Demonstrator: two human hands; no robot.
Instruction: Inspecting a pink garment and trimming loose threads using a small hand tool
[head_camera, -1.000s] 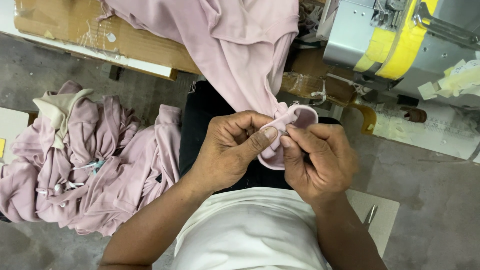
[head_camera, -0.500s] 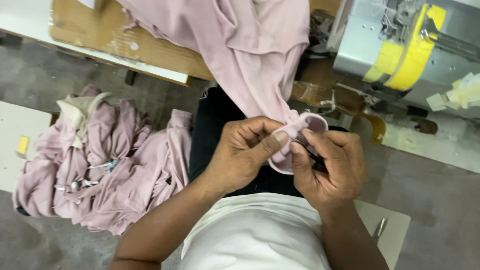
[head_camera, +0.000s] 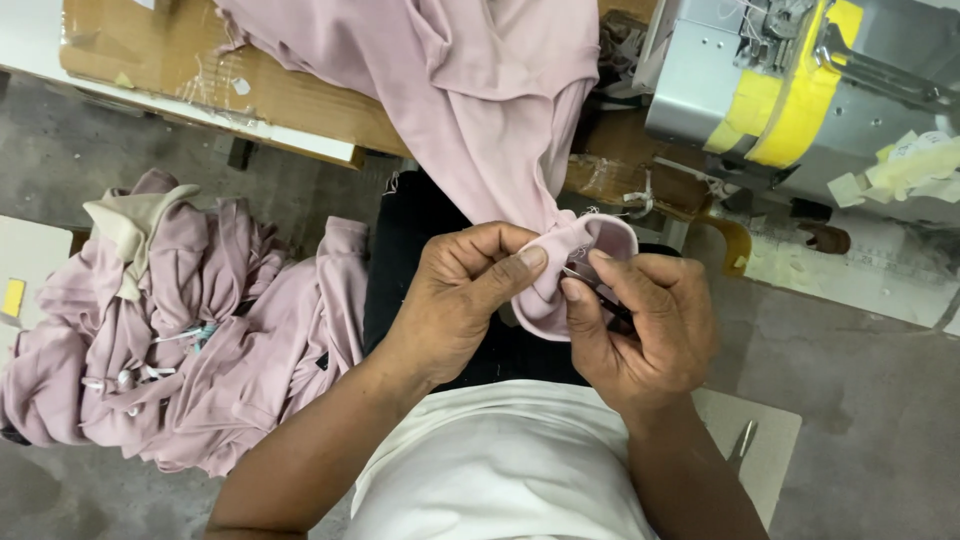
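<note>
A pale pink garment (head_camera: 480, 100) hangs down from the wooden table to my lap. My left hand (head_camera: 460, 300) pinches its rounded cuff end (head_camera: 560, 290) between thumb and fingers. My right hand (head_camera: 645, 330) grips a small dark metal thread snipper (head_camera: 590, 285), its tip against the cuff. Both hands meet at the cuff, just above my black trousers and white shirt.
A pile of pink garments (head_camera: 170, 340) lies on the floor at left. A grey sewing machine with a yellow band (head_camera: 790, 90) stands at upper right. The wooden table edge (head_camera: 250, 100) runs along the top. A board with a small metal tool (head_camera: 745, 445) lies at right.
My hands and the cuff stay together, working at the same spot; the view has shifted slightly, and my right thumb has moved up onto the cuff.
</note>
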